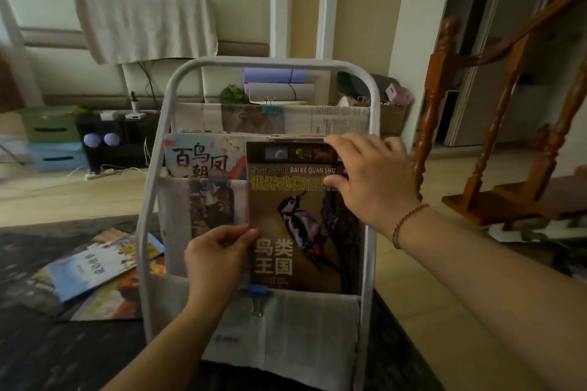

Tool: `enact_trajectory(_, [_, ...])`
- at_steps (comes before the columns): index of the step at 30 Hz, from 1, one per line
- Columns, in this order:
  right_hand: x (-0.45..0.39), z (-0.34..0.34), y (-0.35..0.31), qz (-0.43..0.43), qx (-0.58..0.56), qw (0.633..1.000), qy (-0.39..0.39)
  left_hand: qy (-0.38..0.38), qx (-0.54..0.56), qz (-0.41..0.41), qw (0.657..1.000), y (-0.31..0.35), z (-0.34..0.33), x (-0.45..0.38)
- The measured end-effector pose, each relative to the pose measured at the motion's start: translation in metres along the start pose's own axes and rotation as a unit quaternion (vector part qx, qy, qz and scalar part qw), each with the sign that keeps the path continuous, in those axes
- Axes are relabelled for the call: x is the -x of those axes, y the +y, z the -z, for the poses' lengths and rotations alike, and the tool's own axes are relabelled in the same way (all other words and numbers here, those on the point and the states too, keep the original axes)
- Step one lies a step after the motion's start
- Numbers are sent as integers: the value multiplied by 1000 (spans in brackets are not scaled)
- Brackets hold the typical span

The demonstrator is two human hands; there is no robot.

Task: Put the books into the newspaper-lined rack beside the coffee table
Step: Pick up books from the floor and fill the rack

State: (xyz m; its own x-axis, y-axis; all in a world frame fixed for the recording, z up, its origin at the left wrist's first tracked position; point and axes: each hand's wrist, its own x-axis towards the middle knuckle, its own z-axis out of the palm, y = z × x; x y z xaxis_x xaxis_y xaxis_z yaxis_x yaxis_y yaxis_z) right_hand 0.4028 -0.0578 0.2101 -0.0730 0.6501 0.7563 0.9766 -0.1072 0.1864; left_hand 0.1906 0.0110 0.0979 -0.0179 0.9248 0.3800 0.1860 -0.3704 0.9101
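both hands on a bird book (pixel 305 216) standing in the lowest pocket of the newspaper-lined rack (pixel 371 124).

the book's bottom edge is hidden behind the pocket's newspaper front and a blue binder clip (pixel 258 290); its top right corner is covered by the right hand (pixel 370 179), whose grip is narrow, fingers over the top edge and thumb on the cover. the left hand (pixel 216 259) pinches the book's left edge low down, thumb on the front, the other fingers out of sight behind it. just left of the right hand, a second book (pixel 203 157) shows only its upper half above the middle pocket. left of the left hand, past the rack's post, more books (pixel 95 267) lie overlapped and blurred on the dark table (pixel 38 343), their titles unreadable.
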Motion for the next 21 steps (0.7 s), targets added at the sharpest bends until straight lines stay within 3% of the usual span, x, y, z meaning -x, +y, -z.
enact_trajectory(8, [32,-15,2,29,40,998,-41,-44,-32,5,999,-10,3,19])
enact_trajectory(15, [36,-17,-13,-2,32,998,-55,-92,-48,37,994,-5,17,19])
enact_trajectory(17, [37,-18,-17,-13,22,999,-42,-97,-101,-40,989,-14,31,18])
enact_trajectory(21, [51,-20,-31,-37,-66,997,12,39,-131,-276,951,-48,92,8])
